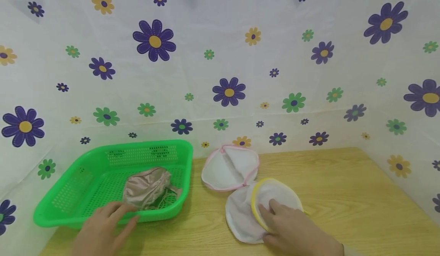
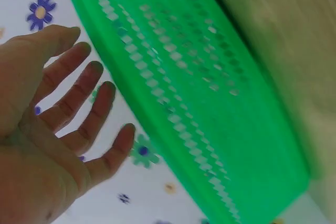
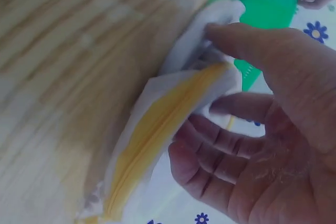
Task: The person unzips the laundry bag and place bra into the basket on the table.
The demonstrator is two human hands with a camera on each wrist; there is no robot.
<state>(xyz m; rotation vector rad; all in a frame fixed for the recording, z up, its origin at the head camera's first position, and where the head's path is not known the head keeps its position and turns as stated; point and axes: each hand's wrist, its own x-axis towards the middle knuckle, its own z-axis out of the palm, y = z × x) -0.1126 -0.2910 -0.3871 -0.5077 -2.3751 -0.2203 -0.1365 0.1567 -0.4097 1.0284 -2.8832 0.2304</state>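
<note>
My left hand (image 1: pixel 103 225) hovers at the front rim of a green plastic basket (image 1: pixel 117 147), its fingers loosely spread and holding nothing. A shiny mauve garment (image 1: pixel 141 189) with lace and thin straps lies in the basket's right front part. On the right, my right hand (image 1: pixel 292 225) touches a white round mesh laundry bag (image 1: pixel 282 195) with a yellow zipper band. Its fingers are loosely bent over the bag. In the right wrist view, the yellow zipper (image 3: pixel 157 129) passes between thumb and fingers, which stand apart.
A second white mesh laundry bag (image 1: pixel 220 170) with pink trim lies behind the yellow-trimmed one, right of the basket. Both bags and the basket sit on a wooden table (image 1: pixel 337 179). A white flower-printed sheet (image 1: pixel 192 73) hangs behind and at both sides.
</note>
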